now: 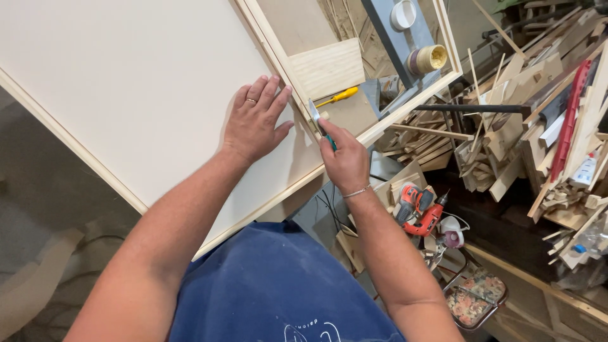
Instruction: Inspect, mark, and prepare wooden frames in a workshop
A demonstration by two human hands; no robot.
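Two hands work at the right edge of the big white board (133, 95): my left hand (254, 120) lies flat and open on it, my right hand (345, 158) squeezes a thin scraper (315, 113). The board looks stiff, smooth, slippery; I'd grab its wooden rim

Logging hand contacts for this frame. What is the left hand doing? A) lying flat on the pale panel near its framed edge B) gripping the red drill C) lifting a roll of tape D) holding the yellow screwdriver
A: the left hand lies palm-down with fingers spread on the pale panel, by its wooden edge strip, while the right hand holds a small teal-handled tool at that edge.
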